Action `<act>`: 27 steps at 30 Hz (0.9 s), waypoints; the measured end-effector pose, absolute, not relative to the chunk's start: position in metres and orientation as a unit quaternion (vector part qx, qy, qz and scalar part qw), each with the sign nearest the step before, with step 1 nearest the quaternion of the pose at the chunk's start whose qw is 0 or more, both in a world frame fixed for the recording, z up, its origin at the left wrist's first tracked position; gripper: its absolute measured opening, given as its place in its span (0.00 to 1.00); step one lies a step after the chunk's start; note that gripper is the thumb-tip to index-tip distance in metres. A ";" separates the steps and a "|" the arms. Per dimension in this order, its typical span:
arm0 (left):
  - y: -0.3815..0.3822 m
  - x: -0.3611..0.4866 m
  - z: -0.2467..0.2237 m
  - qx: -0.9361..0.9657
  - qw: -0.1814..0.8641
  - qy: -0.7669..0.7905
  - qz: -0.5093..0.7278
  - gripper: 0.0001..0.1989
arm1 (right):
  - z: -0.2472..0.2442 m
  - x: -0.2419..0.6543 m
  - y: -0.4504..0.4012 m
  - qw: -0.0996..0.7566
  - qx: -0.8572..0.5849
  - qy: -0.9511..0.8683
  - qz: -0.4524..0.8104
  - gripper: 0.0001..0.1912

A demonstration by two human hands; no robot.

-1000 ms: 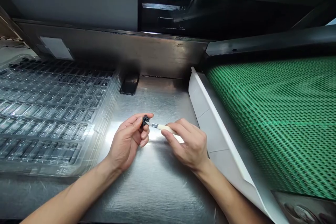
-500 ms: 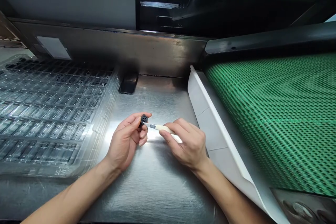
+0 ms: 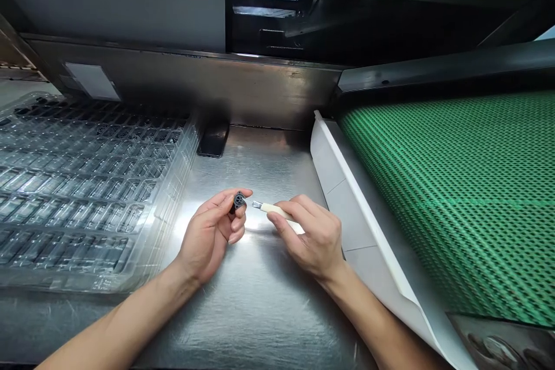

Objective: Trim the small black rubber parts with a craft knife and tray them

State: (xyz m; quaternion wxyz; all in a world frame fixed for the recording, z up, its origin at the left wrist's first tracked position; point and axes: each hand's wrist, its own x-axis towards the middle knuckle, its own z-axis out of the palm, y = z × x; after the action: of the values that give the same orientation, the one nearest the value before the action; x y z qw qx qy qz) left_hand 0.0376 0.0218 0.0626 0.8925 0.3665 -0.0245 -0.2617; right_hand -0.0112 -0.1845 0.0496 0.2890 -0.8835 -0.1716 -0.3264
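Over the metal worktop [image 3: 260, 306], my left hand [image 3: 211, 230] pinches a small round black plastic part [image 3: 239, 201] between thumb and fingers. Its open end, with ribs inside, faces right. My right hand [image 3: 313, 236] is closed around the pale handle of a small craft knife [image 3: 273, 210]. The knife's thin blade points left at the black part's open end. Whether the blade's tip touches the part I cannot tell.
Left of my hands stand stacked clear plastic trays [image 3: 87, 185], with black parts in the far pockets. A black phone [image 3: 213, 139] lies near the back wall. To the right, a white guard [image 3: 359, 214] borders a green mesh conveyor belt [image 3: 468, 196].
The knife has drawn slightly right, and its blade is no longer plainly against the black part. The part's open end has turned a little. Both hands keep their hold.
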 end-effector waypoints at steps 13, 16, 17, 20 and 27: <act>0.015 0.037 0.061 0.400 0.881 -0.004 -0.253 0.16 | 0.055 -0.016 -0.187 0.415 -0.826 -0.160 -0.346 0.06; 0.012 0.036 0.060 0.412 0.870 -0.008 -0.271 0.18 | 0.053 -0.016 -0.186 0.413 -0.825 -0.166 -0.349 0.06; 0.011 0.035 0.060 0.408 0.869 -0.018 -0.280 0.18 | 0.051 -0.016 -0.186 0.412 -0.824 -0.169 -0.350 0.07; 0.012 0.036 0.061 0.395 0.868 -0.065 -0.294 0.19 | 0.047 -0.016 -0.188 0.408 -0.824 -0.183 -0.348 0.09; 0.023 0.036 0.081 0.450 0.856 -0.143 -0.209 0.25 | 0.045 -0.020 -0.189 0.417 -0.821 -0.216 -0.325 0.11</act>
State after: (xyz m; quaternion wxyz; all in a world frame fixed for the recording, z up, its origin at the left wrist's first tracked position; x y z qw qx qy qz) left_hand 0.0361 0.0234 0.0808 0.8564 0.4499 -0.1426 -0.2094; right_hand -0.0198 -0.1892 0.0453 0.4166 -0.8210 -0.2156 -0.3254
